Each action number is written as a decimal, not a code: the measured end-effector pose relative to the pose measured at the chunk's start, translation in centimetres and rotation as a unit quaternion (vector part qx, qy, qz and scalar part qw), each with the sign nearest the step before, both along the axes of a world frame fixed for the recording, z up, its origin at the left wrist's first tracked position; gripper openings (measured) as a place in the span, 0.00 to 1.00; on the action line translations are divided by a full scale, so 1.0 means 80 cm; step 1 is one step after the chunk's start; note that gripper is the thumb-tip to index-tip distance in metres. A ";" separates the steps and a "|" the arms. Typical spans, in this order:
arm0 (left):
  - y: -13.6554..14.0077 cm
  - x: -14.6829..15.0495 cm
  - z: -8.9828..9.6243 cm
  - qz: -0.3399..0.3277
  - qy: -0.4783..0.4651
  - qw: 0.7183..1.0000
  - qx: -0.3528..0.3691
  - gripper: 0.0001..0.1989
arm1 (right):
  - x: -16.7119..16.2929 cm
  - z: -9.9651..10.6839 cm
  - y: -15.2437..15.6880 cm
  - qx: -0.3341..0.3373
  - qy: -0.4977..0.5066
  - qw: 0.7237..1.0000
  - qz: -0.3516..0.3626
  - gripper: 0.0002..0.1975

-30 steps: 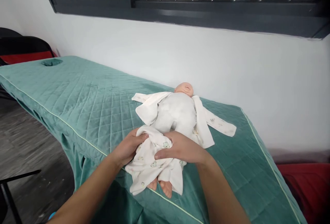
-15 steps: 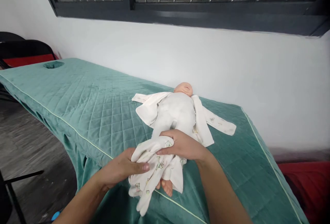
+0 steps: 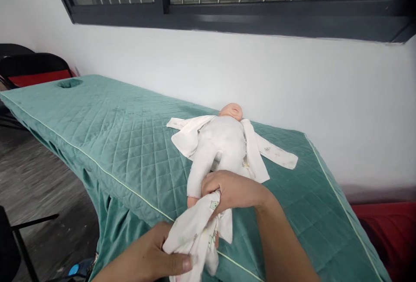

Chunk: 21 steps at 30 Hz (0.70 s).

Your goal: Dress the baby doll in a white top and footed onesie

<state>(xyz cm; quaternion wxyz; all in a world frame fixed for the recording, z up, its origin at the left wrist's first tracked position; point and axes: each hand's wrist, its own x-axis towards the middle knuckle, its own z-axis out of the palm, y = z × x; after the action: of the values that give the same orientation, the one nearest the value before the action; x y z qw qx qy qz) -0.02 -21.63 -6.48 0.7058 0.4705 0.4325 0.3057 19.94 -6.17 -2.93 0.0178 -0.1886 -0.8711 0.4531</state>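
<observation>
Spanning the gap between two hands, the printed white garment (image 3: 185, 232) crossed the near edge of the bed (image 3: 123, 143)! The left hand (image 3: 151, 251) had fingers gripping its lower part; the right (image 3: 232, 191) clutched its upper end, by the doll's legs. And the doll (image 3: 222, 134) (flat on its back) lay over an open white jacket (image 3: 276, 155).

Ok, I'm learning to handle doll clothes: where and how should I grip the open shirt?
Probably pinch the shirt by the cuff at picture right, coming from that side: that sleeve lies flat on the cover, while the doll appears to lie on the shirt's middle.
</observation>
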 end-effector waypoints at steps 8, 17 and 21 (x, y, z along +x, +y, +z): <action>0.007 0.003 -0.038 0.198 0.045 0.979 -0.008 0.18 | -0.002 0.001 -0.002 0.053 -0.027 0.998 -0.029 0.13; 0.027 0.010 -0.039 0.232 0.173 0.952 0.101 0.13 | -0.005 0.001 0.000 0.053 -0.013 0.995 -0.082 0.05; 0.039 0.013 -0.033 0.235 0.152 0.954 0.110 0.14 | -0.002 0.003 0.005 0.029 0.004 0.994 -0.102 0.06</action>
<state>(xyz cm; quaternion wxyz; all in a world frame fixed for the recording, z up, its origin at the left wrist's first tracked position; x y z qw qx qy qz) 1.02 -18.54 -9.14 0.4835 0.4713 0.5967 0.4337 19.74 -5.80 -2.70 0.0731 -0.2737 -0.8598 0.4248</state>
